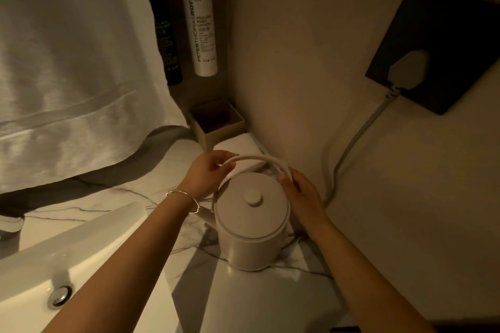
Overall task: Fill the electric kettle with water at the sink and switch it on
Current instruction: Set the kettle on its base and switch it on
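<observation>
Head view: the cream cylindrical electric kettle, lid on, stands upright on the veined marble counter, with the white sink basin near its left. The left hand pinches its arched handle. The right hand, fingers relaxed, touches its right side.

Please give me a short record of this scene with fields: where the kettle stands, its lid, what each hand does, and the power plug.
kettle: electric kettle upright on the marble counter, right of the sink
lid: on
left hand: grips the arched handle at its left side
right hand: touches the handle's right end; grip unclear
plug: in the dark wall socket
</observation>
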`<action>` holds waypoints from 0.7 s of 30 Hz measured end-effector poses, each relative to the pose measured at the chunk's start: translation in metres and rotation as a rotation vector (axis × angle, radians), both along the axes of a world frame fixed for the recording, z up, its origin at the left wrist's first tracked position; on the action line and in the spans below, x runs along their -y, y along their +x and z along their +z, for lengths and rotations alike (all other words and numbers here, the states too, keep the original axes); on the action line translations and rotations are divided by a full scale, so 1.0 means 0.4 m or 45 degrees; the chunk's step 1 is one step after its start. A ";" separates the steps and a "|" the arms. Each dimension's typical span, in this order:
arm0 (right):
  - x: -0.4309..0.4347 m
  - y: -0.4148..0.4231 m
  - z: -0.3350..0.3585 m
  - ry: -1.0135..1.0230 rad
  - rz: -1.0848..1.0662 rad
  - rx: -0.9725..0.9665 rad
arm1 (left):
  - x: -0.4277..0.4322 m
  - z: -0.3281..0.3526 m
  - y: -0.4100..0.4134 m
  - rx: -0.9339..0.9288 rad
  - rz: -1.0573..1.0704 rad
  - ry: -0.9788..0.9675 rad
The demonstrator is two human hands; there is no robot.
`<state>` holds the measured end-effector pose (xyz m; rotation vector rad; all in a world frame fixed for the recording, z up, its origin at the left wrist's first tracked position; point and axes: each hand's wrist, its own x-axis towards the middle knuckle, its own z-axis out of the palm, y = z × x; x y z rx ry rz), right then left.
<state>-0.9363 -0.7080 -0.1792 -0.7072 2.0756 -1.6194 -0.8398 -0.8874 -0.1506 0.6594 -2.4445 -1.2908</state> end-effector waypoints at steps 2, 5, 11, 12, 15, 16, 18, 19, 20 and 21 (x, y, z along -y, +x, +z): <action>0.001 0.014 0.002 -0.021 -0.011 -0.003 | 0.010 -0.010 -0.008 0.135 -0.010 -0.064; 0.005 0.018 0.003 0.016 -0.004 0.139 | 0.034 -0.020 -0.019 0.418 -0.111 -0.030; -0.007 0.022 -0.003 0.096 -0.055 0.673 | 0.063 -0.066 -0.016 0.747 -0.271 0.026; -0.011 0.022 -0.006 0.116 -0.061 0.730 | 0.064 -0.069 -0.019 0.765 -0.278 0.033; -0.019 0.019 -0.017 0.193 -0.056 0.742 | 0.060 -0.052 -0.031 0.864 -0.327 -0.043; -0.023 0.016 -0.026 0.191 -0.061 0.715 | 0.056 -0.042 -0.034 0.867 -0.337 -0.086; -0.041 0.020 -0.039 0.171 -0.098 0.631 | 0.049 -0.015 -0.037 0.752 -0.297 -0.072; -0.057 0.027 -0.048 0.184 -0.115 0.564 | 0.046 0.001 -0.035 0.657 -0.276 -0.001; -0.074 0.034 -0.060 0.211 -0.122 0.491 | 0.042 0.017 -0.031 0.575 -0.291 0.054; -0.093 0.043 -0.071 0.243 -0.121 0.436 | 0.037 0.033 -0.024 0.531 -0.340 0.086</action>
